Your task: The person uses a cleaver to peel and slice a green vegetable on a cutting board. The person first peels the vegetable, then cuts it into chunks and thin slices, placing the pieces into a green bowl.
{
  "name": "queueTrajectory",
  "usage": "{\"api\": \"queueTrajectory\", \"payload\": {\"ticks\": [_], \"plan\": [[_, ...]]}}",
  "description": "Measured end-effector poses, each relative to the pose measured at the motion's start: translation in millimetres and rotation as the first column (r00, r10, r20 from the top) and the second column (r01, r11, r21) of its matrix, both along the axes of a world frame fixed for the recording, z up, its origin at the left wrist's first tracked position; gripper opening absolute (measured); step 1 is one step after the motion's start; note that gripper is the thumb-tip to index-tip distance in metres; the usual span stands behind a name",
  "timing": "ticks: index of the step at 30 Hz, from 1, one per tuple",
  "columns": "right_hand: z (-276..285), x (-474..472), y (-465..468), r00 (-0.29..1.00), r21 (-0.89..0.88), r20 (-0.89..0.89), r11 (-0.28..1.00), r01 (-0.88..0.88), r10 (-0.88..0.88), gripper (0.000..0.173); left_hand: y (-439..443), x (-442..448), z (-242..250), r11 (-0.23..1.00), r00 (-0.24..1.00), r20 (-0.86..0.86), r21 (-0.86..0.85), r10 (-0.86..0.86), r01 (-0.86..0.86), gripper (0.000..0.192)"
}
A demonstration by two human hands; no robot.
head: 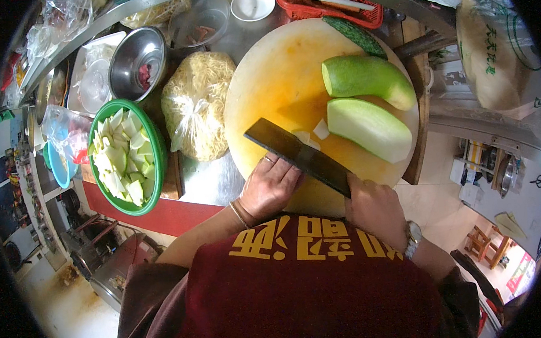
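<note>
My right hand point(375, 207) grips the handle end of a dark-bladed cleaver point(297, 154), which slants across the near part of a round cutting board point(266, 86). Bent fingers of my left hand point(271, 185) rest close against the blade. Whatever lies beneath those fingers is hidden. Just past the blade are pale cut pieces point(321, 129). On the board's right side lies a green-skinned gourd piece point(362, 77), beside a cut gourd piece with its pale flesh showing point(369, 129). A dark green, bumpy-skinned vegetable point(355, 36) lies at the far rim.
To the left, a green plastic basket point(163, 174) holds sliced gourd. A tied bag of noodles point(200, 104) sits between it and the board. Behind are a steel bowl point(122, 62), a clear plastic bowl point(219, 22), a white bowl point(252, 4) and a red basket point(285, 7).
</note>
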State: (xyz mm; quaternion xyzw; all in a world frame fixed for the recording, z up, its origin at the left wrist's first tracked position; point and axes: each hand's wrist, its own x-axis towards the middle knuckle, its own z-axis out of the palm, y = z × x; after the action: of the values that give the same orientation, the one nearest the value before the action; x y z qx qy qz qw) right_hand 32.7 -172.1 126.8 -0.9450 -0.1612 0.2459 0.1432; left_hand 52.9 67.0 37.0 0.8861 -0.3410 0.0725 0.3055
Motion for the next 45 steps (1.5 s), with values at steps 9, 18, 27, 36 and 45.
{"api": "queueTrajectory", "payload": {"ticks": [9, 18, 27, 36, 45], "plan": [[-12, -7, 1, 0.996, -0.007, -0.033, 0.996, 0.087, -0.088, 0.034, -2, 0, 1, 1.000, 0.999, 0.048, 0.022, 0.017, -0.018, 0.030], [17, -12, -10, 1.000, -0.021, -0.026, 1.000, -0.013, 0.013, 0.029, 3, -2, -4, 1.000, 0.999, 0.053, -0.016, -0.013, 0.014, 0.028], [-22, 3, 11, 0.997, 0.002, 0.080, 1.000, 0.021, -0.021, 0.031, -4, 3, 4, 0.998, 0.996, 0.078, -0.056, 0.035, -0.031, 0.022], [7, -9, -9, 0.994, -0.006, -0.111, 1.000, 0.022, -0.022, 0.028, 2, -3, -2, 1.000, 0.998, 0.070, -0.029, 0.003, -0.001, 0.024], [-29, 12, 23, 0.989, 0.137, 0.113, 0.988, 0.076, -0.092, 0.028, -6, 4, 7, 0.999, 0.992, 0.122, -0.022, 0.042, -0.040, 0.026]]}}
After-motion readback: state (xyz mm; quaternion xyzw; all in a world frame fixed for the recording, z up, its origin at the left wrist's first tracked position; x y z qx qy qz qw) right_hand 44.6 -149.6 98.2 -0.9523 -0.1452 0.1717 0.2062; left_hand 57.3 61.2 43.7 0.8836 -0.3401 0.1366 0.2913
